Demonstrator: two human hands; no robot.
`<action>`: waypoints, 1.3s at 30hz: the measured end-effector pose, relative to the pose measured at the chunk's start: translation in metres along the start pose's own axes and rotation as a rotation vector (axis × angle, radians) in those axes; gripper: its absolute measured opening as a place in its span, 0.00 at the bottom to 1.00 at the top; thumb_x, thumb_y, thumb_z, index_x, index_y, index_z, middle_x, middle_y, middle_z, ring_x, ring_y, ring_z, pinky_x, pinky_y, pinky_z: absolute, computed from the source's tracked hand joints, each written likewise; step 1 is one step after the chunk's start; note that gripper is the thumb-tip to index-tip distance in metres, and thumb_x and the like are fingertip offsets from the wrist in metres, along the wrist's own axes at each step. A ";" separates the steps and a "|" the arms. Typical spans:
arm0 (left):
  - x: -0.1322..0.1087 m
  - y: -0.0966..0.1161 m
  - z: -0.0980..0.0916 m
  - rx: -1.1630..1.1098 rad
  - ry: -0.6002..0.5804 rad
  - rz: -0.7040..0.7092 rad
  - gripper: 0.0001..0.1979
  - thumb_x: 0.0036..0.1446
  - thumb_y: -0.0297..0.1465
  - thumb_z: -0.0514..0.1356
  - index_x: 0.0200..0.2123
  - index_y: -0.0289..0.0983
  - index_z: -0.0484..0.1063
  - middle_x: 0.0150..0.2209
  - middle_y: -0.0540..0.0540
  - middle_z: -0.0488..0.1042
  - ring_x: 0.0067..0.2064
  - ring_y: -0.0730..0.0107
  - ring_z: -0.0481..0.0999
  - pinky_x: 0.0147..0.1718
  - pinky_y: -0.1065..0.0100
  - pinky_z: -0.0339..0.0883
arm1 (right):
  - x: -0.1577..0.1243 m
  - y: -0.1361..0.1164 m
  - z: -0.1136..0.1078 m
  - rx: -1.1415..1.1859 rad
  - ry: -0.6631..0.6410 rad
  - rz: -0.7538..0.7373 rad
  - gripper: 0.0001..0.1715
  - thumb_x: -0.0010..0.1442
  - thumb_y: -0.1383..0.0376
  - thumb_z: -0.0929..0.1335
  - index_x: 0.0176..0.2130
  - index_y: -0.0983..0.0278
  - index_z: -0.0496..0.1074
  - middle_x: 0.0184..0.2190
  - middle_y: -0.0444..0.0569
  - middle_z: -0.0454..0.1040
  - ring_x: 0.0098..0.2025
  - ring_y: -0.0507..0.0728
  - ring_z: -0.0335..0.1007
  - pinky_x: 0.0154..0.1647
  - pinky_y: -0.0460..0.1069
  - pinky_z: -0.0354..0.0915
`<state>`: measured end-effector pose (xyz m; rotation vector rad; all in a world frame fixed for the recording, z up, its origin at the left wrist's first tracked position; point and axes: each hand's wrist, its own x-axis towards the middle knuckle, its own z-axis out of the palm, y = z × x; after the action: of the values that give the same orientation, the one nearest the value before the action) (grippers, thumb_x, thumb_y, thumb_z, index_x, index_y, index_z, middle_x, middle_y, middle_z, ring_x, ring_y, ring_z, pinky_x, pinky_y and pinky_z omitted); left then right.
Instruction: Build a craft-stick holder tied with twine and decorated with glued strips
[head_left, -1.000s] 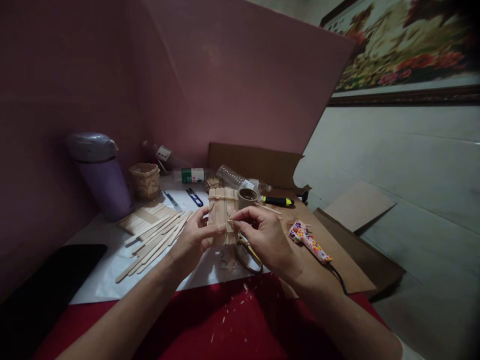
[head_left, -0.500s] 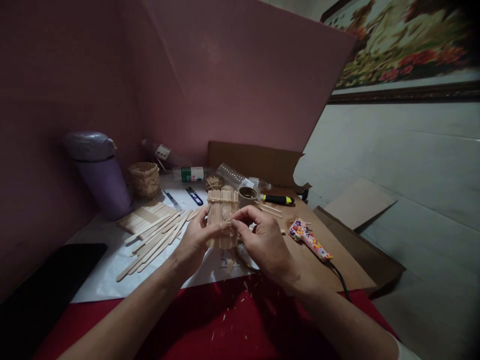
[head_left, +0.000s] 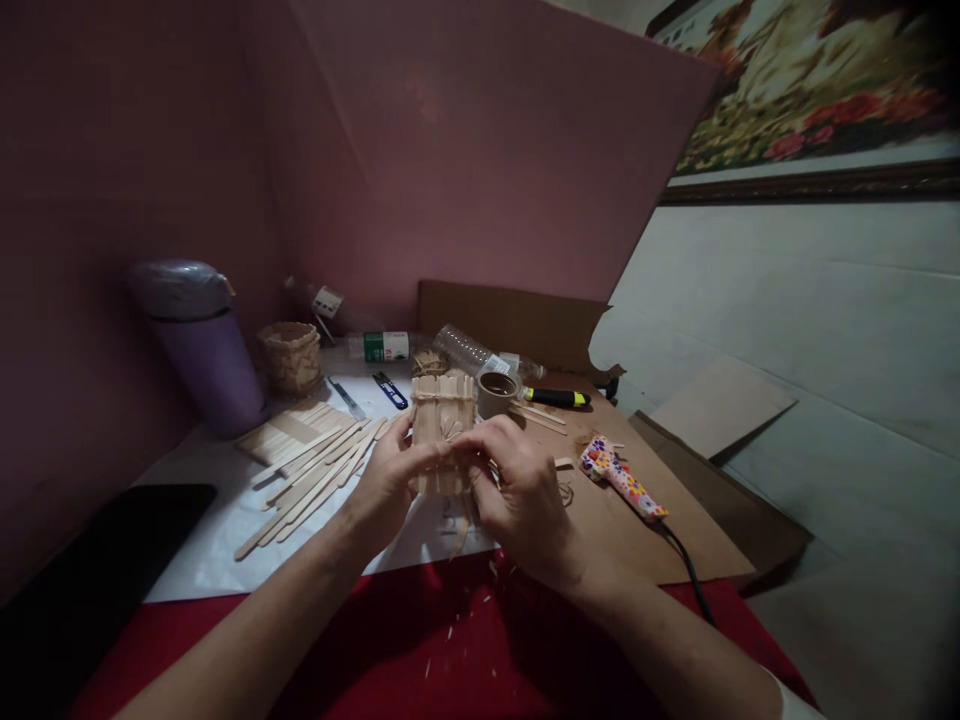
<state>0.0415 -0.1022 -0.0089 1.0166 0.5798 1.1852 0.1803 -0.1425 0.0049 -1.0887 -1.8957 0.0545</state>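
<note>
Upright between my hands is a small holder made of wooden craft sticks [head_left: 442, 405], with twine tied round its upper part. My left hand [head_left: 386, 470] wraps its left side, the thumb lying across the front. Against the lower right of the front, my right hand [head_left: 517, 490] has its fingers pinched together by the left thumb tip; whatever is between them is too small to name. A brown tape roll [head_left: 497, 390] stands just behind the holder. Loose craft sticks [head_left: 319, 480] lie left of my left hand.
A flower-patterned glue gun [head_left: 622, 480] with a black cord lies on cardboard at right. Behind are a yellow-black handle [head_left: 559, 398], plastic bottles [head_left: 465, 350], a twine ball [head_left: 429, 362], blue snips [head_left: 391, 391] and a craft knife [head_left: 346, 397]. A decorated pot [head_left: 291, 358] and purple tumbler [head_left: 202, 360] stand left.
My right hand has turned slightly and its fingers have curled in more, shifting a little left and down. The holder has barely moved in my left hand.
</note>
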 end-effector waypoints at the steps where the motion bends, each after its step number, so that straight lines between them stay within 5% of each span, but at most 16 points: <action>1: 0.000 -0.001 -0.001 -0.002 0.005 -0.001 0.21 0.45 0.26 0.65 0.45 0.33 0.68 0.37 0.42 0.75 0.36 0.64 0.75 0.33 0.67 0.69 | 0.000 0.000 0.000 0.010 0.006 0.009 0.08 0.61 0.71 0.62 0.38 0.64 0.70 0.35 0.49 0.69 0.39 0.55 0.66 0.39 0.50 0.62; 7: 0.001 -0.003 -0.004 -0.022 0.006 -0.025 0.23 0.46 0.29 0.64 0.48 0.33 0.68 0.41 0.38 0.75 0.37 0.60 0.76 0.36 0.60 0.71 | 0.001 0.003 -0.003 0.093 0.137 0.140 0.13 0.65 0.69 0.57 0.44 0.64 0.67 0.35 0.49 0.71 0.36 0.54 0.67 0.38 0.51 0.63; 16: -0.003 0.002 0.001 -0.028 -0.018 -0.055 0.23 0.51 0.31 0.62 0.51 0.34 0.66 0.43 0.38 0.75 0.39 0.59 0.76 0.38 0.60 0.71 | -0.005 0.004 0.006 0.212 0.055 0.318 0.09 0.62 0.63 0.63 0.41 0.64 0.65 0.34 0.49 0.70 0.35 0.54 0.67 0.36 0.50 0.64; 39: 0.000 -0.004 0.000 -0.012 0.048 -0.031 0.20 0.45 0.32 0.67 0.43 0.33 0.72 0.36 0.41 0.77 0.34 0.63 0.77 0.33 0.66 0.69 | -0.001 0.010 0.010 0.441 0.031 0.363 0.10 0.62 0.58 0.64 0.36 0.62 0.64 0.29 0.43 0.66 0.30 0.50 0.63 0.30 0.46 0.61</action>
<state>0.0430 -0.1027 -0.0126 0.9682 0.6232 1.1874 0.1796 -0.1331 -0.0063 -1.0968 -1.5364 0.6266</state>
